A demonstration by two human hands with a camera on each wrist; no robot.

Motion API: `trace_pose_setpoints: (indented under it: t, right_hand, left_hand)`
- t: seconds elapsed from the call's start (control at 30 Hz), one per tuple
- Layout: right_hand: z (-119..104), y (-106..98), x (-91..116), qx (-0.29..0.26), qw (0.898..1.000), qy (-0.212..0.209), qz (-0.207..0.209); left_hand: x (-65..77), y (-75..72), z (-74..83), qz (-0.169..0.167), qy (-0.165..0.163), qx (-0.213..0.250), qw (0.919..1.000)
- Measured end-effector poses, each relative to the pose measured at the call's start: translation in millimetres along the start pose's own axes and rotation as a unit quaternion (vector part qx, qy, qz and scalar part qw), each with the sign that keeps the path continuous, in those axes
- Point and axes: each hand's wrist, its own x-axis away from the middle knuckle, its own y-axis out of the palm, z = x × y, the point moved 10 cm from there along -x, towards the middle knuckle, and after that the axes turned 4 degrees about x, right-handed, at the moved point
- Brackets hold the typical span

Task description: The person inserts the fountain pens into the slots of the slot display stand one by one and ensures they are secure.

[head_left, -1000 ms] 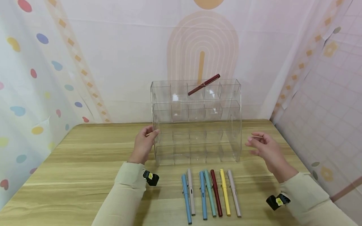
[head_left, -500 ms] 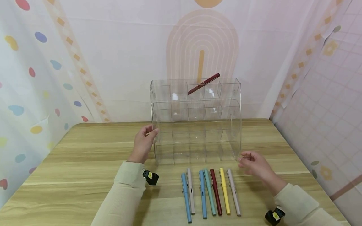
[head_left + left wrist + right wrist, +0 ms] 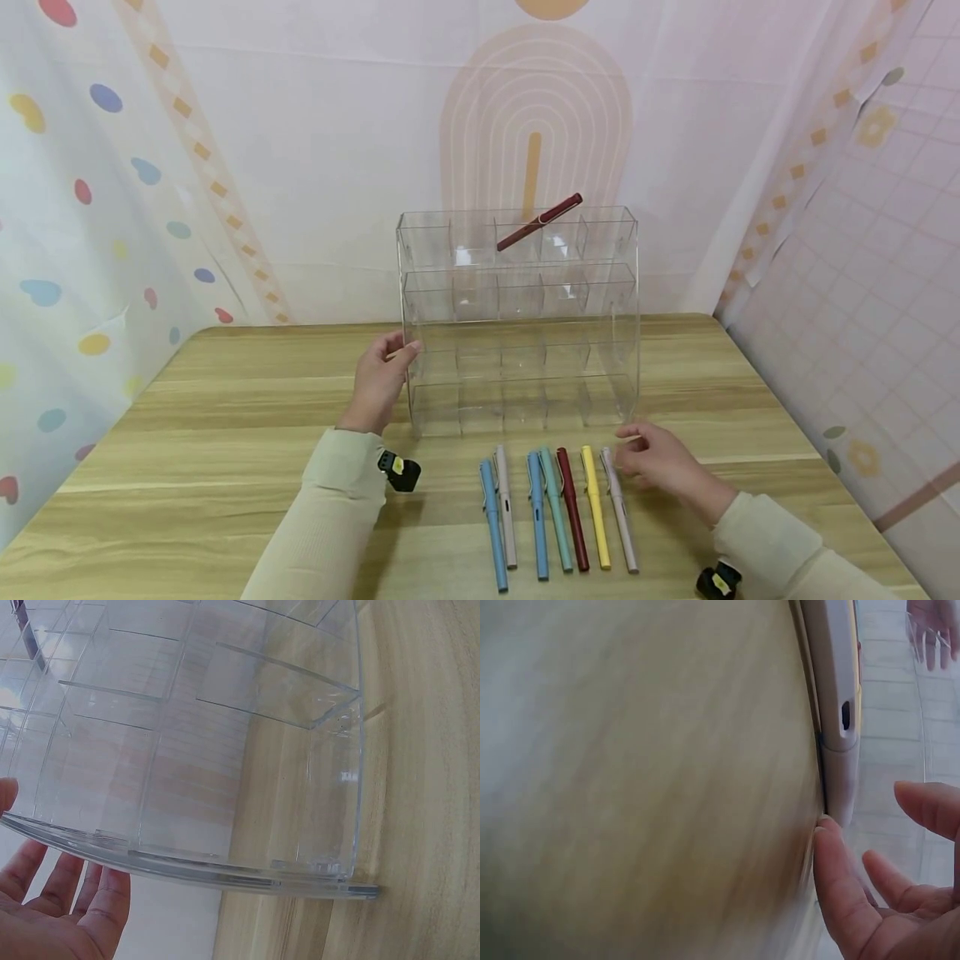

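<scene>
A clear acrylic pen rack (image 3: 517, 322) with tiers of small compartments stands on the table. My left hand (image 3: 377, 379) grips its left side panel, with thumb and fingers (image 3: 105, 911) on opposite sides of the edge in the left wrist view. By the rack's front right corner, my right hand (image 3: 660, 458) is beside the cap end of a pale mauve pen (image 3: 620, 517). The right wrist view has its thumb (image 3: 930, 806) spread away, while a fingertip is close to the pen (image 3: 840, 712); contact is unclear. A dark red pen (image 3: 540, 222) leans diagonally in the top tier.
Left of the mauve pen lie a yellow pen (image 3: 597, 508), dark red pen (image 3: 573, 510), teal pen (image 3: 557, 512), blue pen (image 3: 538, 517), grey pen (image 3: 506, 508) and another blue pen (image 3: 493, 525). Patterned curtains (image 3: 315, 167) hang behind the wooden table (image 3: 225, 467).
My right hand has moved down and left, from the space right of the rack to the mauve pen's cap end. My left hand keeps its grip on the rack.
</scene>
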Motion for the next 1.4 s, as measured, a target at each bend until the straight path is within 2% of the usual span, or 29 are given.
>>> trace_pose_setpoints:
  t: [0.27,0.5,0.93,1.13,1.4]
  right_hand:
    - [-5.9,10.1,-0.3,0.015,1.0,-0.01,-0.023]
    - [-14.9,13.6,-1.5,0.092,0.995,-0.034,-0.013]
    - [-19.3,19.1,-5.7,0.149,0.989,-0.017,-0.003]
    - [-19.1,18.6,-4.8,0.13,0.991,-0.011,-0.007]
    - [-16.0,9.5,-4.4,0.081,0.997,-0.013,-0.015]
  left_hand:
    - [-1.1,0.2,-0.5,-0.002,-0.001,0.0,1.0]
    - [-1.4,-0.3,-1.5,-0.003,-0.006,-0.006,1.0]
    - [-0.4,-0.3,0.0,0.002,0.001,-0.012,0.9999]
    - [3.3,-0.9,5.1,0.011,0.02,-0.019,0.9996]
    - [-1.9,-1.2,-1.9,0.0,-0.001,-0.012,0.9999]
